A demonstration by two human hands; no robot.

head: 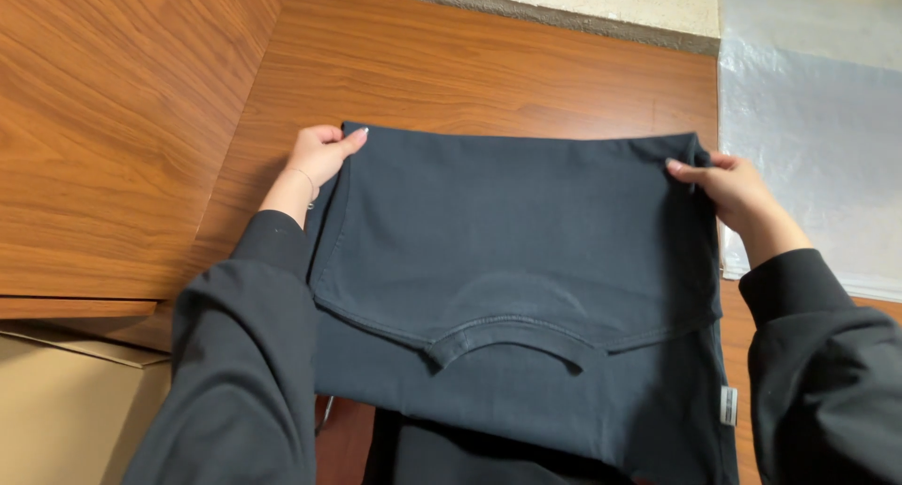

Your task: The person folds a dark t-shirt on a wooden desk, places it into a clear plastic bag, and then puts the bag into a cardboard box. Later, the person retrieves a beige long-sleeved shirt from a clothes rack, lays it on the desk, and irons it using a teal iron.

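We look down at a dark folded garment (517, 259) lying flat on a wooden tabletop (451, 71), its curved neckline seam turned toward us near the lower middle. Our left hand (319, 156) grips the garment's far left corner, thumb laid over the top of the fabric and the fingers curled beneath the fold. Our right hand (738, 194) pinches the far right corner between thumb and fingers, the cloth bunched slightly there. Both arms wear dark sleeves (244, 353), and a thin bracelet (305, 177) circles the left wrist. A small white tag (728, 405) shows at the garment's lower right edge. A sheet of clear plastic (808, 118) lies just beside the right hand, and a tan cardboard box (66, 410) sits at lower left.
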